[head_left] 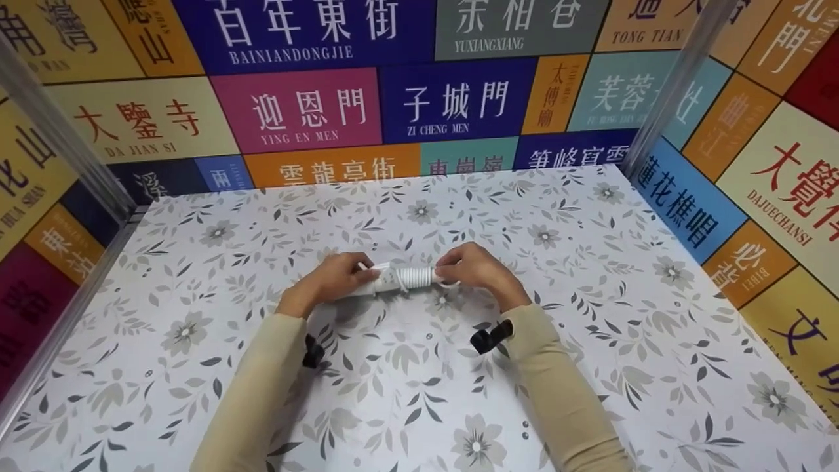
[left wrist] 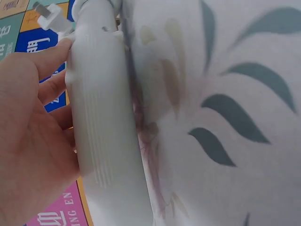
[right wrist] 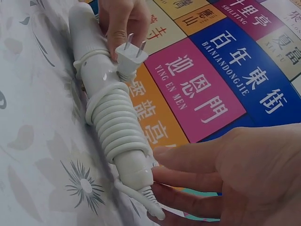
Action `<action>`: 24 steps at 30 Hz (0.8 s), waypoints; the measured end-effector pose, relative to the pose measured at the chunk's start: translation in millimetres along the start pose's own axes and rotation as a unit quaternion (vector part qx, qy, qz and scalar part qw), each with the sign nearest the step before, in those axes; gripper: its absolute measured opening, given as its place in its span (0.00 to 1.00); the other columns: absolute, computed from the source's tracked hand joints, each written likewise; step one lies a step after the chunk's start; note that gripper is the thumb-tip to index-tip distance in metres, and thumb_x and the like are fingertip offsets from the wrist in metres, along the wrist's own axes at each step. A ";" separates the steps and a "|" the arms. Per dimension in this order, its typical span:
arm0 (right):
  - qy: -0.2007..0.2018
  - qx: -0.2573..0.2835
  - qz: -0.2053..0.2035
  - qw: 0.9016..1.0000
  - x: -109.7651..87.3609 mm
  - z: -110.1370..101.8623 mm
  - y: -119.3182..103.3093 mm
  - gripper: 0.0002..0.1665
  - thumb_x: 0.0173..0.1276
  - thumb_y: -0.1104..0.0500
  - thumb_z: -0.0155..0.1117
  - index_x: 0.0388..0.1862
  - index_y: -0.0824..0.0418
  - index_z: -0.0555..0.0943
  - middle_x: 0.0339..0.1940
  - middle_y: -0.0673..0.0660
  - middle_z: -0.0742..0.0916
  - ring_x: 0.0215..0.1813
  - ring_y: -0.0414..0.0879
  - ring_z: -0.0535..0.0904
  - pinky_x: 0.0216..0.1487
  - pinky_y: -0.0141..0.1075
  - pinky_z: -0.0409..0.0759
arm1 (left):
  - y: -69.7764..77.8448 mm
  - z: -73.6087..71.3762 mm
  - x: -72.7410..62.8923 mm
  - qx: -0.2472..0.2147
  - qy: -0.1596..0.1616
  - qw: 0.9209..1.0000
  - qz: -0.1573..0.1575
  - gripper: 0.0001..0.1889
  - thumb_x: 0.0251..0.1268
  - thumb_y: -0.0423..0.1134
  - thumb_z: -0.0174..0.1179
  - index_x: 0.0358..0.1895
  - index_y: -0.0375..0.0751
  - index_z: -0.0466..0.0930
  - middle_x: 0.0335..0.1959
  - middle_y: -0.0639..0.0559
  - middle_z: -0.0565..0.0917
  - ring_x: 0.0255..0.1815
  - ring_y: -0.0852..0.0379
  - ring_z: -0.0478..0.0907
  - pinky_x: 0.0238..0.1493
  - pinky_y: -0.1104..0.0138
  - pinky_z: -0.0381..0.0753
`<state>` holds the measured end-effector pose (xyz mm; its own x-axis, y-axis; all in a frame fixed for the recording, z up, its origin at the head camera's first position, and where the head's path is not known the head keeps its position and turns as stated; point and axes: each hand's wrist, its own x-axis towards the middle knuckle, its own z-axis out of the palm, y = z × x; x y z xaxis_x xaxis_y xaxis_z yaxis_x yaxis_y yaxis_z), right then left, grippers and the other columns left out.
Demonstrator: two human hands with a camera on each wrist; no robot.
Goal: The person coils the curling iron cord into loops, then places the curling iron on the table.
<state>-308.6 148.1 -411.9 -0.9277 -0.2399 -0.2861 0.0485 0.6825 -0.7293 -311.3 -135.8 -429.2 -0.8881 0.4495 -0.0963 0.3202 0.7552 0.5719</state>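
Note:
A white tube-shaped electric appliance (head_left: 387, 280) with a ribbed barrel (left wrist: 106, 113) lies crosswise on the table. Its white cord (right wrist: 120, 125) is wound in close coils around the narrower end part, and a two-pin plug (right wrist: 131, 57) sticks out at the side, near the barrel's collar. My left hand (head_left: 335, 275) holds the barrel from the far side, close to the plug. At the other end, my right hand (head_left: 477, 265) has its thumb and fingertips on the tip, where the cord leaves through a ribbed sleeve (right wrist: 151, 195) and bends back. Part of this contact is hidden.
A white cloth with grey leaves and flowers covers the table (head_left: 393, 400). Behind it and at both sides stand panels (head_left: 295, 108) with coloured signs, joined by clear corner strips. A black strap (head_left: 490, 337) hangs from the right wrist.

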 end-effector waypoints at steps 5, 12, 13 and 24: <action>0.007 0.003 -0.014 1.000 0.3 -0.4 -0.3 0.20 0.73 0.53 0.61 0.57 0.62 0.83 0.56 0.61 0.87 0.57 0.52 0.83 0.59 0.42 0.78 | -0.2 1.6 -6.3 0.010 -0.013 1.000 -0.006 0.18 0.77 0.47 0.53 0.57 0.38 0.80 0.49 0.40 0.86 0.49 0.46 0.80 0.57 0.52 0.76; 0.028 -0.002 -0.032 0.999 -2.2 -4.3 -4.5 0.20 0.74 0.52 0.59 0.57 0.61 0.84 0.58 0.61 0.86 0.62 0.54 0.80 0.64 0.45 0.77 | 3.2 -0.6 -12.6 -0.002 -0.036 0.999 -0.021 0.21 0.76 0.50 0.54 0.61 0.40 0.78 0.55 0.40 0.84 0.55 0.46 0.80 0.62 0.51 0.76; 0.028 -0.002 -0.034 0.999 -2.9 -5.0 -5.0 0.20 0.74 0.52 0.59 0.57 0.61 0.84 0.58 0.61 0.86 0.62 0.54 0.80 0.64 0.46 0.76 | 3.2 -0.2 -13.0 -0.003 -0.039 0.999 -0.021 0.21 0.76 0.50 0.55 0.61 0.40 0.77 0.55 0.41 0.84 0.55 0.46 0.80 0.62 0.50 0.76; 0.031 0.001 -0.052 0.998 -9.5 -11.7 -9.1 0.21 0.75 0.52 0.59 0.59 0.62 0.83 0.59 0.62 0.86 0.63 0.55 0.80 0.65 0.47 0.76 | 4.9 0.1 -14.3 -0.009 -0.056 0.998 -0.029 0.22 0.76 0.50 0.54 0.64 0.41 0.75 0.58 0.40 0.82 0.60 0.44 0.79 0.65 0.49 0.74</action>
<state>-304.6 152.3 -395.3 -0.9486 -0.2672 -0.1695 -0.0497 0.6548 -0.7541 -296.9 -138.5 -425.1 -0.8622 0.4563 -0.2200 0.2619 0.7733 0.5775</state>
